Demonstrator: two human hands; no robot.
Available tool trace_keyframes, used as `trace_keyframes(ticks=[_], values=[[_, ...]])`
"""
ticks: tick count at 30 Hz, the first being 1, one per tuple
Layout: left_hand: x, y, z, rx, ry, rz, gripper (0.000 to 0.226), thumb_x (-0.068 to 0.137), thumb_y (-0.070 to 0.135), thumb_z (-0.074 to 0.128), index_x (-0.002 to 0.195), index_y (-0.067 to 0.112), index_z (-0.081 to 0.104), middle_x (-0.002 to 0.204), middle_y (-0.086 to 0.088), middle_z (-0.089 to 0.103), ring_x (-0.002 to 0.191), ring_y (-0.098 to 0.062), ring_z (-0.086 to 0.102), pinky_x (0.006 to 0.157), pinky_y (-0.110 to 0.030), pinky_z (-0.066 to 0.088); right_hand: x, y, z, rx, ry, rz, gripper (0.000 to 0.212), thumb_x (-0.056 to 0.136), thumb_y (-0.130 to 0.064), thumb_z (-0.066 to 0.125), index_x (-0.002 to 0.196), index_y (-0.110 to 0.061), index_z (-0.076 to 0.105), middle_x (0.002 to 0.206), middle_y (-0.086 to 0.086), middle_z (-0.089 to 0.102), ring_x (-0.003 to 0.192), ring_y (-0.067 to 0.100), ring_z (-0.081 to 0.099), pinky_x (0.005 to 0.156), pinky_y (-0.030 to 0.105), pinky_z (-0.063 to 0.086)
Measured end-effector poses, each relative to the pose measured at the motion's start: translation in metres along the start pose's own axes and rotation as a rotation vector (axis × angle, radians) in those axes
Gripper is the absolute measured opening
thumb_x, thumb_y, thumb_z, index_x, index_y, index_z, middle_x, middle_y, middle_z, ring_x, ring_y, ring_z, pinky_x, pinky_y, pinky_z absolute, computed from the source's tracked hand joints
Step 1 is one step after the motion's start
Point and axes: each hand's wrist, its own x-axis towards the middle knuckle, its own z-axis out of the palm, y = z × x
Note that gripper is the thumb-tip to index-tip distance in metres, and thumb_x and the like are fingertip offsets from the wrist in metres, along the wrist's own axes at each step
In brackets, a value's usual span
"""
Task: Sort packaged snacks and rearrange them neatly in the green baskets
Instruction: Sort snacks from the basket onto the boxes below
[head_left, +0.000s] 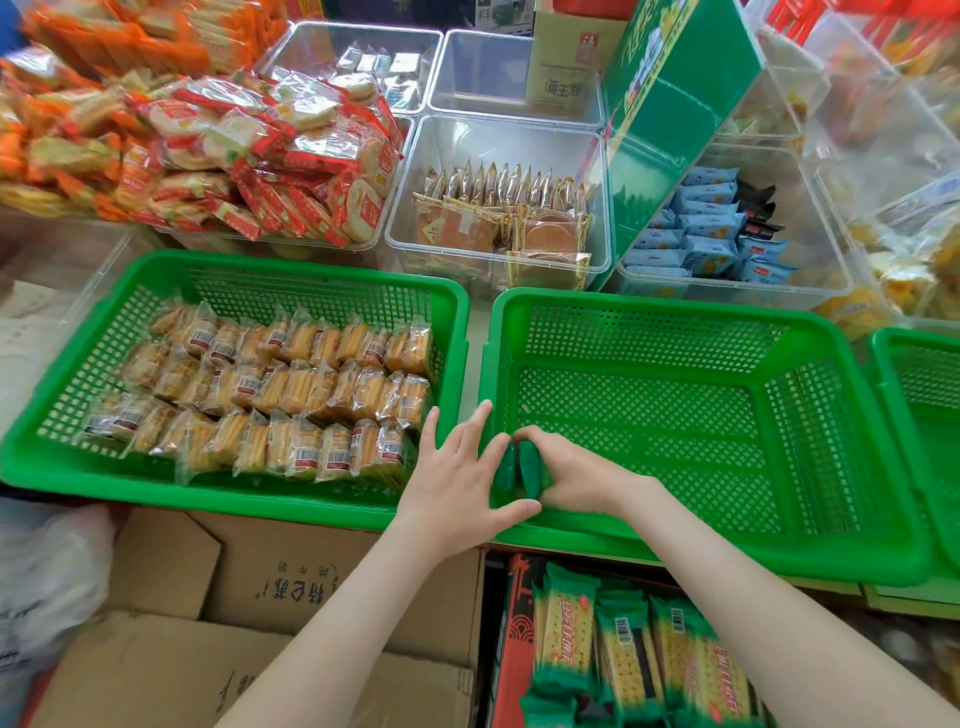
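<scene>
Fingers (549, 439) gripping glossy packets (511, 470), perforated basket (675, 306) (plastic)

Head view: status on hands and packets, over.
Right hand grips green packets at near-left corner of middle basket. Left hand against them, fingers straight. Nothing in the way.

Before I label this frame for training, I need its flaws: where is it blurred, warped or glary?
Head view: even light, soft shadows; fisheye bends the green basket rim; motion blur smears the boxed cracker packs and the top-left corner; the biscuit rows are sharp; sheen on the clear bins.
</scene>
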Motion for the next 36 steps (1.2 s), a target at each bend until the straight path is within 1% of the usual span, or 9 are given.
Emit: trace_keyframes(ticks=[4, 7, 10, 13, 17, 19, 24, 28, 36], values=[[0.0, 0.0, -0.001, -0.005, 0.001, 0.002, 0.085, 0.084, 0.081, 0.019, 0.147, 0.025, 0.032, 0.161, -0.006, -0.006, 0.146, -0.02, 0.018, 0.115, -0.057, -0.009, -0.007, 0.01, 0.001, 0.085, 0.036, 0.047, 0.07, 0.079, -0.024, 0.076, 0.132, -0.024, 0.031, 0.11, 0.001, 0.06, 0.105, 0.02, 0.058, 0.092, 0.036, 0.047], [-0.001, 0.0, -0.001, -0.014, 0.014, 0.002, 0.087, 0.082, 0.082, 0.016, 0.145, 0.025, 0.036, 0.161, -0.007, -0.003, 0.145, -0.02, 0.022, 0.115, -0.057, -0.009, -0.009, 0.015, 0.003, 0.09, 0.024, 0.038, 0.071, 0.08, -0.025, 0.076, 0.133, -0.022, 0.028, 0.12, -0.001, 0.056, 0.113, 0.013, 0.056, 0.097, 0.028, 0.045], [0.0, 0.0, -0.003, -0.052, 0.028, -0.002, 0.097, 0.078, 0.084, 0.003, 0.149, 0.023, 0.027, 0.162, -0.006, -0.001, 0.145, -0.017, 0.023, 0.116, -0.055, -0.01, -0.007, 0.007, 0.006, 0.018, 0.018, -0.06, 0.069, 0.081, -0.024, 0.075, 0.135, -0.014, 0.034, 0.126, 0.0, 0.05, 0.113, 0.012, 0.05, 0.097, 0.025, 0.043], [-0.001, -0.002, -0.004, -0.126, 0.028, 0.0, 0.108, 0.07, 0.088, -0.005, 0.153, 0.021, 0.013, 0.162, -0.003, -0.002, 0.147, -0.014, 0.016, 0.116, -0.052, -0.012, 0.002, 0.004, 0.014, -0.022, 0.04, -0.097, 0.054, 0.08, -0.024, 0.072, 0.125, -0.014, 0.044, 0.11, 0.0, 0.055, 0.098, 0.016, 0.053, 0.084, 0.033, 0.047], [-0.001, -0.005, -0.004, -0.145, 0.007, 0.014, 0.112, 0.067, 0.092, 0.011, 0.153, 0.02, 0.006, 0.162, -0.001, -0.005, 0.148, -0.014, 0.011, 0.115, -0.051, -0.016, 0.015, 0.009, 0.012, 0.388, 0.252, 0.214, 0.035, 0.083, -0.029, 0.068, 0.113, -0.02, 0.052, 0.097, -0.003, 0.063, 0.088, 0.015, 0.062, 0.082, 0.035, 0.053], [0.0, -0.003, -0.002, -0.094, -0.001, 0.017, 0.113, 0.068, 0.093, 0.014, 0.154, 0.021, 0.005, 0.162, -0.002, -0.006, 0.149, -0.017, 0.002, 0.115, -0.053, -0.016, 0.022, 0.016, 0.008, 0.608, 0.128, 0.357, 0.042, 0.086, -0.037, 0.068, 0.119, -0.015, 0.053, 0.108, 0.0, 0.065, 0.095, 0.015, 0.065, 0.085, 0.039, 0.057], [0.002, -0.001, 0.002, -0.051, 0.034, 0.012, 0.114, 0.068, 0.093, 0.003, 0.155, 0.019, 0.009, 0.162, -0.005, -0.005, 0.147, -0.022, -0.018, 0.115, -0.056, -0.013, 0.033, 0.013, 0.019, 0.421, -0.086, 0.505, 0.107, 0.077, -0.067, 0.062, 0.15, -0.005, 0.014, 0.14, 0.012, 0.045, 0.112, 0.024, 0.057, 0.094, 0.042, 0.052], [0.003, -0.001, 0.007, -0.066, 0.053, 0.01, 0.11, 0.072, 0.09, 0.009, 0.155, 0.018, 0.009, 0.162, -0.005, -0.003, 0.148, -0.019, -0.016, 0.116, -0.055, -0.012, 0.037, 0.01, 0.027, 0.268, 0.098, 0.495, 0.087, 0.094, -0.055, 0.048, 0.154, -0.009, 0.006, 0.159, 0.016, 0.011, 0.144, 0.032, 0.02, 0.116, 0.045, 0.023], [-0.001, 0.002, 0.01, -0.059, 0.234, 0.016, 0.092, 0.086, 0.08, 0.015, 0.146, 0.014, 0.038, 0.156, -0.012, 0.025, 0.148, -0.026, 0.011, 0.116, -0.057, 0.003, -0.005, -0.008, 0.014, 0.106, 0.113, 0.374, 0.06, 0.104, -0.038, 0.031, 0.153, -0.006, 0.016, 0.159, 0.013, 0.019, 0.145, 0.024, 0.021, 0.115, 0.034, 0.02]])
